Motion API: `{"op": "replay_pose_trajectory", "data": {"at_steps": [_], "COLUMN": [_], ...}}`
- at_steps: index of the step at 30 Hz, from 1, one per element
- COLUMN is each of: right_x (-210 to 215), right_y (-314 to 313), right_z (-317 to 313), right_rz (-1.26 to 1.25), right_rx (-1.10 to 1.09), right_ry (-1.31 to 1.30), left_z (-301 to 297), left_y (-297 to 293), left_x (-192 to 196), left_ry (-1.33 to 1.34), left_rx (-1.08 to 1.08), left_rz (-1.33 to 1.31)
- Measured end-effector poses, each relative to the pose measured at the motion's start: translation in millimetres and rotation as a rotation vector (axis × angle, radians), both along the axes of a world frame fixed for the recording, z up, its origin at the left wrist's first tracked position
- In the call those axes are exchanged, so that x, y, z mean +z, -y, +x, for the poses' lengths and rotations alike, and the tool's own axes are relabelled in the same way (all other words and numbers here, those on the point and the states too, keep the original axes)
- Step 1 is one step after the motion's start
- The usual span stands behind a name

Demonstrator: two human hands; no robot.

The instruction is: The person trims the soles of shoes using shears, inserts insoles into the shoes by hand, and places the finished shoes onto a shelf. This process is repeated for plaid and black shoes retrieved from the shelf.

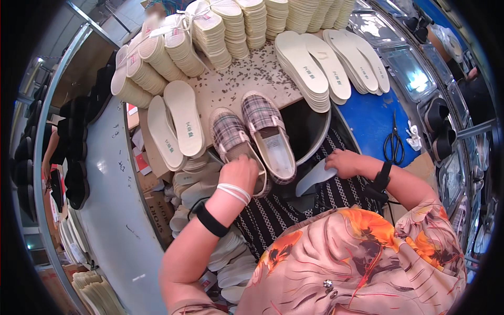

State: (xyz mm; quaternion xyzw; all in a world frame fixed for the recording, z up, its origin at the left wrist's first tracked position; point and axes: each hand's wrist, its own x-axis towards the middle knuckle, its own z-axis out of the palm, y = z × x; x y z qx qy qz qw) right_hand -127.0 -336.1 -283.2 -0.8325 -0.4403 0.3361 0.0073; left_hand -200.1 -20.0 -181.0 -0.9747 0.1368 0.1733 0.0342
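Two plaid slip-on shoes (262,116) lie side by side at the table's near edge, toes pointing away from me. My left hand (240,176) is closed at the opening of the left plaid shoe (226,126), with the fingertips hidden inside it. The right shoe's opening faces up, and a pale insole (277,153) shows within. In my right hand (344,164) is a translucent white shoehorn (315,177), pinched at one end above my lap. Its tip touches neither shoe.
Stacked cream insoles (186,126) flank the shoes, with more insoles (307,71) at right and tied bundles (215,31) behind. Small dark scraps (247,71) litter the wooden table. A dark tub (325,131) sits beside the shoes. Black scissors (394,142) rest on a blue surface (373,115).
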Motion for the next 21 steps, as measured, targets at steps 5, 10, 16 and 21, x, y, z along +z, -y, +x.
{"op": "replay_pose_trajectory", "data": {"at_steps": [5,10,16,21], "right_x": [23,134,180,167], "right_y": [0,8,26,-72], "right_z": [12,18,50,16], "right_rz": [0.304,0.791,1.429,1.265], "right_rx": [-0.276,-0.560,-0.991,-0.958], "right_ry": [-0.061,0.020,-0.712,-0.604], "left_z": [33,1,1,-32], "left_y": [-28,-10,2,50], "left_x": [6,-33,19,49], "left_ry": [-0.767,0.092,0.115,0.092], "left_rx": [0.102,0.071,0.264,0.488], "left_rz": [-0.467,0.122,-0.069,-1.097]}}
